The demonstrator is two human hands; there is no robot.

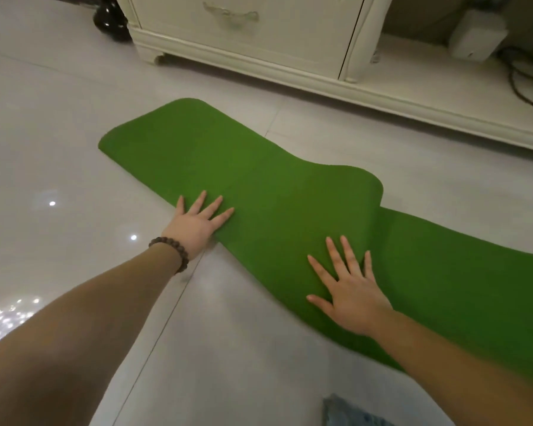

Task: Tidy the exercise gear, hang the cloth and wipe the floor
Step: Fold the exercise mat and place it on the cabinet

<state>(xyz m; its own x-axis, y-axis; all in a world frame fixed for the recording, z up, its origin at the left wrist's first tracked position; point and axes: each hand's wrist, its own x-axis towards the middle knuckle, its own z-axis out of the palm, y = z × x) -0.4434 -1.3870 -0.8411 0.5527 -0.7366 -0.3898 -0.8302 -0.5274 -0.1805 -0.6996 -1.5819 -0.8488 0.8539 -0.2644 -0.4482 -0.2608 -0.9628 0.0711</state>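
Note:
A green exercise mat point(259, 186) lies across the pale tiled floor, running from the middle left down to the right edge. Its upper part is folded or bulged up over the lower part, with a raised hump near the fold. My left hand point(199, 221), with a bead bracelet on the wrist, presses flat on the mat's near edge with fingers spread. My right hand point(350, 287) presses flat on the mat further right, fingers straight and spread. No cloth is in view.
A white cabinet point(259, 35) with a drawer stands along the back, a black rounded object point(110, 18) at its left. A white box point(476, 36) and dark cables point(526, 75) sit on its low shelf at right. Blue denim point(348, 413) shows at the bottom.

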